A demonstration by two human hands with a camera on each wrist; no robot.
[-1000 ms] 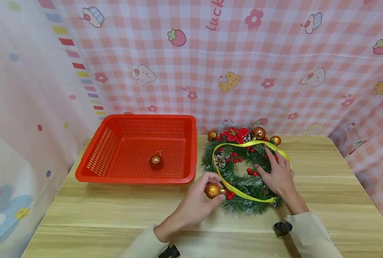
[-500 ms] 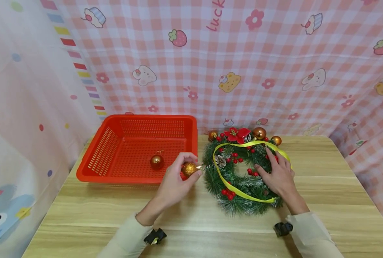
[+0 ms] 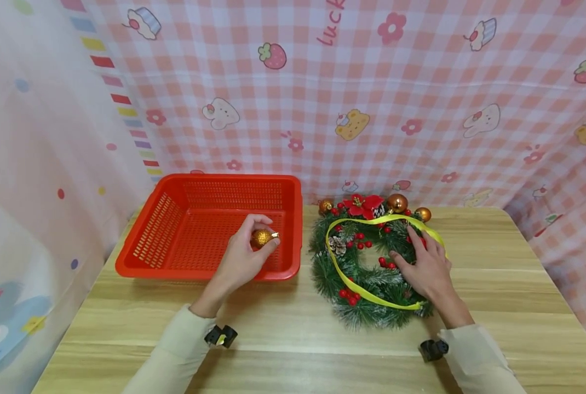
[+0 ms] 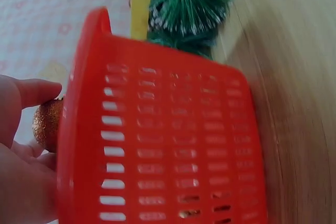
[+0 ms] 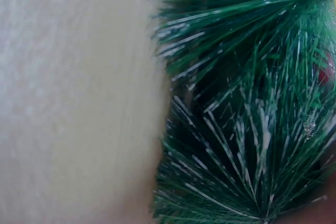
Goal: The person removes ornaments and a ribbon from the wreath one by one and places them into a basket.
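Note:
A glittery gold Christmas bauble (image 3: 262,237) with a shiny cap is pinched between the thumb and fingers of my left hand (image 3: 243,257). That hand is over the front right part of a red slotted plastic basket (image 3: 140,272). In the left wrist view the bauble (image 4: 47,124) shows partly behind the basket rim. My right hand (image 3: 427,268) rests on the right side of a green Christmas wreath (image 3: 372,314), fingers spread and fairly straight. Along the wreath runs a yellow ribbon (image 3: 372,297). The right wrist view shows only needles (image 5: 252,129) and blurred table.
Copper baubles (image 3: 397,203), a red poinsettia (image 3: 363,205), pine cones (image 3: 338,246) and red berries (image 3: 349,297) sit on the wreath. The wooden table (image 3: 312,355) backs onto a pink checked curtain (image 3: 293,109). My left hand hides part of the basket floor.
My left hand has carried the gold bauble left, from the wreath's front left edge to over the basket. It now covers the copper bauble seen there earlier. The right hand has stayed put.

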